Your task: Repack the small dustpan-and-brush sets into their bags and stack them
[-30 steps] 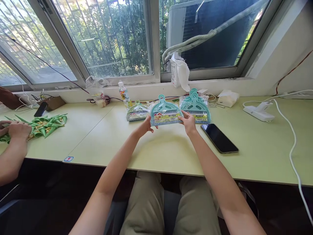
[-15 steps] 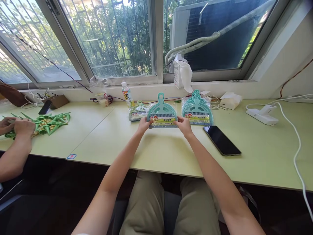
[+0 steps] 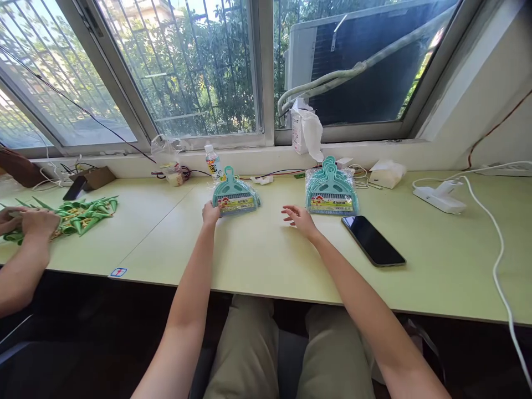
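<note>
A teal dustpan-and-brush set (image 3: 233, 191) in clear plastic wrap lies on the left pile. Its lower left corner is in my left hand (image 3: 211, 213), with the thumb on top and the other fingers partly hidden. My right hand (image 3: 300, 219) holds nothing; its fingers are apart and point left, a little above the table. Just behind and to the right of that hand is a second pile of wrapped teal dustpan sets (image 3: 331, 188), their handles toward the window.
A black phone (image 3: 373, 241) lies right of my right hand. Along the wall stand a bottle (image 3: 213, 162), a plastic bag with a cup (image 3: 171, 169) and a tissue pack (image 3: 305, 130). At right is a white power strip (image 3: 439, 198). Another person's hands (image 3: 35, 221) work at green cones (image 3: 85, 213).
The dustpan set held by both hands has moved left onto the left pile. My right hand has let go of it and opened; my left hand has gone left with it.
</note>
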`<action>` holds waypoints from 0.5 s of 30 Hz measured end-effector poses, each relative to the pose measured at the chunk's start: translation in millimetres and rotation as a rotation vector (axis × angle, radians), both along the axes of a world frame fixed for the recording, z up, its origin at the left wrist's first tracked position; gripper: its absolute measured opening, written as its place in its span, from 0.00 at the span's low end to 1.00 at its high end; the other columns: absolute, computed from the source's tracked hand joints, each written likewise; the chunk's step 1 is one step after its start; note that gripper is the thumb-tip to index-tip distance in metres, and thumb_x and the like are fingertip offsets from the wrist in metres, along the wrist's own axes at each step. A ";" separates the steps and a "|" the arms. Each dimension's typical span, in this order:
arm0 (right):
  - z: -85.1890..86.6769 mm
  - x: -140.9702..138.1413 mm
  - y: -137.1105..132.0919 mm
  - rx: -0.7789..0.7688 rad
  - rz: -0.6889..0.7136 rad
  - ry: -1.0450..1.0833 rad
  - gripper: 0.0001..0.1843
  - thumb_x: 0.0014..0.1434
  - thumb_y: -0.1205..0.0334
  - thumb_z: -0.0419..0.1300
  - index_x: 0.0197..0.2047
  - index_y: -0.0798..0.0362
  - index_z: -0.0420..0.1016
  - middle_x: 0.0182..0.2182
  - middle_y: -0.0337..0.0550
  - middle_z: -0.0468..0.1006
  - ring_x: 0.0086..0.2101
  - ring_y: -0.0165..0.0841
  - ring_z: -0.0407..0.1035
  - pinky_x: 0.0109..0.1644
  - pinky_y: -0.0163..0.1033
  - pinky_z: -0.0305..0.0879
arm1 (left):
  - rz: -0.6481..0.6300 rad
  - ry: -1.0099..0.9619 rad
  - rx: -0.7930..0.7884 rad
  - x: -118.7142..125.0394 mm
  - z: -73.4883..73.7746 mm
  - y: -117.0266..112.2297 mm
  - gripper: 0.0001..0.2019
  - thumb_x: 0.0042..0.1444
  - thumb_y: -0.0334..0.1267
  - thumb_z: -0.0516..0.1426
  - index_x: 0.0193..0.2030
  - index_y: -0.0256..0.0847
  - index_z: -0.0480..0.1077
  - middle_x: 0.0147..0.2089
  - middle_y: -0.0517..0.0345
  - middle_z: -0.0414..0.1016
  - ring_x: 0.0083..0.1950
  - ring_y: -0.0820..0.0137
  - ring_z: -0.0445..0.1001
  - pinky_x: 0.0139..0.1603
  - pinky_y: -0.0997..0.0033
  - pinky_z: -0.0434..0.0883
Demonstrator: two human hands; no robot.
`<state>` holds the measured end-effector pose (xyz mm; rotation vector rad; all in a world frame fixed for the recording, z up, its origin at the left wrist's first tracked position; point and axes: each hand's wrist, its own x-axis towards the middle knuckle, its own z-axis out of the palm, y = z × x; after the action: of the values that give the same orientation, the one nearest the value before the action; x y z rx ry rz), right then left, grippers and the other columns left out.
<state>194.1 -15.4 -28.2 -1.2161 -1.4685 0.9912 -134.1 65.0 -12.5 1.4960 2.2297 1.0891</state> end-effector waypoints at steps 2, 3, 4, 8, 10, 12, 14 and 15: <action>0.5 -0.7 -0.4 -0.004 0.005 -0.008 0.13 0.61 0.56 0.53 0.46 0.50 0.72 0.45 0.45 0.79 0.36 0.30 0.76 0.34 0.32 0.67 | 0.057 0.006 -0.031 -4.6 -0.4 4.8 0.15 0.51 0.41 0.60 0.45 0.38 0.72 0.46 0.44 0.78 0.48 0.57 0.76 0.44 0.63 0.70; 0.8 -1.0 -0.6 -0.005 0.007 -0.010 0.13 0.61 0.57 0.53 0.45 0.50 0.73 0.45 0.45 0.79 0.36 0.30 0.76 0.34 0.32 0.67 | 0.069 0.009 -0.039 -4.9 -0.5 7.2 0.15 0.51 0.40 0.60 0.45 0.38 0.72 0.47 0.43 0.77 0.49 0.56 0.75 0.45 0.63 0.69; 1.2 -1.4 -0.8 -0.005 0.008 -0.011 0.12 0.60 0.58 0.53 0.44 0.50 0.73 0.44 0.45 0.79 0.36 0.30 0.76 0.34 0.31 0.67 | 0.066 0.009 -0.042 -4.2 -0.7 9.6 0.15 0.52 0.39 0.59 0.46 0.37 0.72 0.48 0.42 0.77 0.50 0.56 0.74 0.46 0.63 0.69; 2.8 -2.5 -1.0 -0.008 0.011 -0.014 0.11 0.60 0.60 0.52 0.43 0.51 0.74 0.43 0.45 0.79 0.35 0.29 0.75 0.33 0.31 0.66 | 0.065 0.022 0.001 3.3 -2.0 18.4 0.15 0.55 0.38 0.57 0.48 0.37 0.72 0.49 0.43 0.76 0.52 0.57 0.73 0.47 0.66 0.67; 3.9 -2.9 -1.3 -0.007 0.010 -0.014 0.11 0.60 0.61 0.52 0.42 0.51 0.74 0.43 0.45 0.79 0.35 0.29 0.75 0.33 0.31 0.66 | 0.085 0.023 0.039 6.5 -3.2 22.4 0.14 0.55 0.38 0.56 0.47 0.36 0.72 0.49 0.43 0.76 0.51 0.58 0.73 0.46 0.67 0.67; 5.2 -3.3 -2.1 -0.004 0.009 -0.014 0.11 0.60 0.62 0.52 0.42 0.51 0.74 0.43 0.44 0.80 0.35 0.29 0.75 0.34 0.31 0.67 | 0.096 0.011 0.060 8.1 -4.2 26.1 0.14 0.55 0.38 0.56 0.47 0.36 0.71 0.48 0.43 0.76 0.49 0.59 0.73 0.46 0.67 0.67; 6.8 -3.6 -3.1 -0.005 0.009 -0.016 0.11 0.60 0.62 0.52 0.41 0.51 0.74 0.42 0.44 0.80 0.35 0.28 0.75 0.34 0.31 0.67 | 0.092 0.009 0.073 8.4 -4.8 29.3 0.14 0.56 0.37 0.55 0.48 0.35 0.70 0.48 0.43 0.76 0.48 0.59 0.73 0.46 0.66 0.67; 7.6 -3.8 -3.6 -0.007 0.010 -0.018 0.11 0.60 0.63 0.52 0.41 0.51 0.74 0.42 0.44 0.80 0.35 0.28 0.75 0.34 0.31 0.67 | 0.073 0.029 0.085 8.4 -5.1 30.7 0.14 0.56 0.37 0.55 0.48 0.35 0.70 0.48 0.42 0.75 0.48 0.59 0.72 0.46 0.65 0.67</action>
<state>190.3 -19.0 -20.6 -1.2269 -1.4872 0.9948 -125.7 95.6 -17.5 1.4826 2.3015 1.2057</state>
